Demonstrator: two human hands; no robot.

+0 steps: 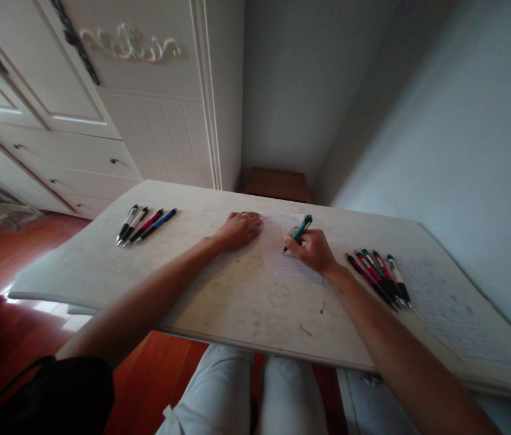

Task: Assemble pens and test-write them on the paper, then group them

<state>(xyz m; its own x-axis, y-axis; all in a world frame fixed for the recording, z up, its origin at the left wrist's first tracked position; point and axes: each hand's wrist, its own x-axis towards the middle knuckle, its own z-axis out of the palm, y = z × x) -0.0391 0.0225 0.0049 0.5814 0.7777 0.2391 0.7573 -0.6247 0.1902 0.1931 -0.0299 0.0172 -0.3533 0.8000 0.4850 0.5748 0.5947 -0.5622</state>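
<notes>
two hands at a table, directions being read from the centre of the sheet, with 12 o'clock pointing to the top of the view. the sheet (277,263) is lying on the pale table (232,308), between the two hands, and is bearing faint handwriting toward 12 o'clock and ruled lines toward 6 o'clock. right hand (313,248), at 3 o'clock: thumb and fingers are curling inward and pinching a green pen (302,226) near its tip. the pen is leaning, its top pointing to 1 o'clock and its dark tip to 7 o'clock, over the sheet; whether the tip is touching the paper, one cannot tell. left hand (239,232), between 9 and 10 o'clock: palm is facing down, fingers are stretching out nearly straight and only slightly apart, gripping nothing; their tips are resting at the sheet's left edge. one finger is wearing a ring.

surroundings: four pens (149,225) are lying side by side at 9 o'clock, well apart from the left hand. another cluster of pens (380,275) is lying between 3 and 4 o'clock, near the right wrist; beyond it, blue markings (450,305) are spreading in the same direction. a white cabinet (164,139) is standing at 10 o'clock, and a brown box-like piece (277,183) is showing at 12 o'clock behind the table.
</notes>
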